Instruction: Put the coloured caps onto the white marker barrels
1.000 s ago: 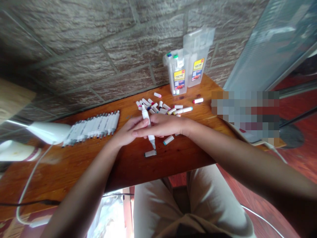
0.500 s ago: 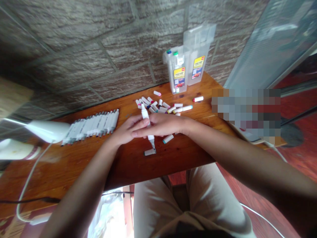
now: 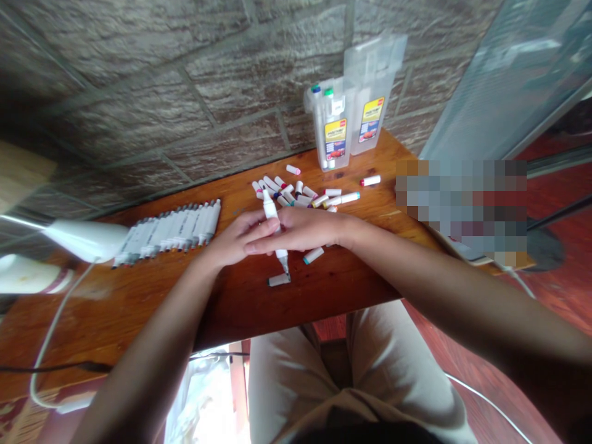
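Here, slim marker (image 3: 272, 209) in hands (image 3: 309, 228), wooden table (image 3: 333, 290)

Rough grey-brown stone wall (image 3: 231, 92), wooden desk (image 3: 296, 311), reddish floor (image 3: 568, 299).

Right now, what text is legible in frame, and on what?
"marker": yellow label on the left clear marker case.
"marker": yellow label on the right clear marker case, softer.
Too small: red label corners, blue label panels, white tag.
Too blurred: print on the row of white markers.
Held white marker: none legible.
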A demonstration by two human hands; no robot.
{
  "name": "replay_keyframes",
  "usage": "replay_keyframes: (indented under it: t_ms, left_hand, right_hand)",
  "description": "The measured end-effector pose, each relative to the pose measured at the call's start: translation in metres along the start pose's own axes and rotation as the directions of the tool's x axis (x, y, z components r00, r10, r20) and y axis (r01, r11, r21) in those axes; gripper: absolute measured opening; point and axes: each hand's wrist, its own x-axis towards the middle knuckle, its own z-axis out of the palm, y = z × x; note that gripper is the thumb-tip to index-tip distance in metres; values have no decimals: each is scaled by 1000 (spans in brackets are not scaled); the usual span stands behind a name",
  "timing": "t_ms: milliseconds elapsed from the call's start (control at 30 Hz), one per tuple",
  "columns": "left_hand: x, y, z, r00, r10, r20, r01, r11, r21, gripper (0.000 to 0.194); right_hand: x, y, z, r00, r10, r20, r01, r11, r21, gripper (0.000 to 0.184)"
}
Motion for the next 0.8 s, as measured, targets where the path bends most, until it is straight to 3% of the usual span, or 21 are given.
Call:
replay_keyframes:
  t_ms: [267, 433, 567, 667, 800]
  left_hand:
    - [-1, 5, 3, 998, 57, -36, -54, 995, 86, 49]
    - [-2, 4, 3, 997, 75, -1, -74, 983, 167, 48]
    - [-1, 2, -1, 998, 57, 29, -62, 974, 220, 53]
    - [-1, 3, -2, 999, 43, 21, -47, 974, 223, 60]
    - [0, 4, -2, 999, 27, 32, -32, 987, 157, 63]
  right_hand:
    - [0, 1, 2, 999, -34, 4, 34, 997, -72, 36]
    - [0, 5, 3, 997, -74, -1, 74, 995, -62, 29]
    - [0, 2, 3, 1000, -16, -5, 16, 1000, 2, 26]
    - [-1, -3, 4, 999, 31, 9, -31, 995, 93, 32]
    - [-3, -13, 6, 983, 179, 36, -183, 958, 220, 44]
